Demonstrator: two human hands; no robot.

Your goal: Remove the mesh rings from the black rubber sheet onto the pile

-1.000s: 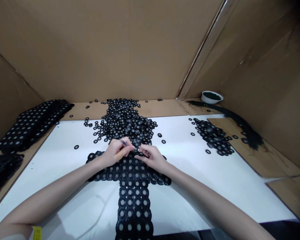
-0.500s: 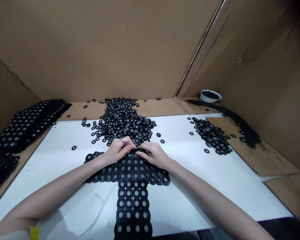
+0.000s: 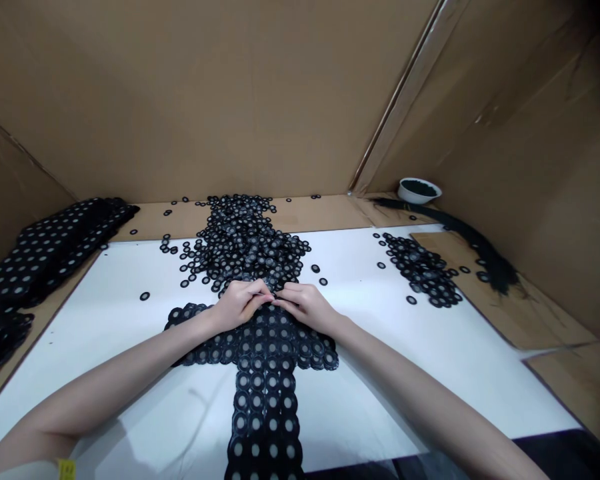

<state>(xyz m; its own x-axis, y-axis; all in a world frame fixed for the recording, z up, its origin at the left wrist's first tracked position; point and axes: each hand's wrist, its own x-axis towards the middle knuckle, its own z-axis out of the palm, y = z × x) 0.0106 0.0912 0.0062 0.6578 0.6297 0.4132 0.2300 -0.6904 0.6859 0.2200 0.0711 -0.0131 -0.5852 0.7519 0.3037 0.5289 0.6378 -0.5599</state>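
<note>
A panel of linked black rings (image 3: 265,350) lies in front of me, with a wide band across and a narrower strip running toward me. At its far edge my left hand (image 3: 241,305) is closed in a pinch. What sits between those fingertips is too small to make out. My right hand (image 3: 307,305) pinches the panel's far edge, thumb below and fingers above. The two sets of fingertips almost touch. Just beyond them spreads a heap of loose black rings (image 3: 247,243).
A second pile of rings (image 3: 423,270) lies at the right, beside a bundle of dark strands (image 3: 473,240). Behind it stands a white bowl (image 3: 419,199) with dark contents. Folded dotted black material (image 3: 55,243) rests at the left. Cardboard walls (image 3: 220,100) enclose the white table surface (image 3: 120,333).
Both hands stay at the panel's far edge, and their fingertips have come closer together. A thin light-coloured rod seen in my left hand earlier no longer shows. The view has shifted slightly.
</note>
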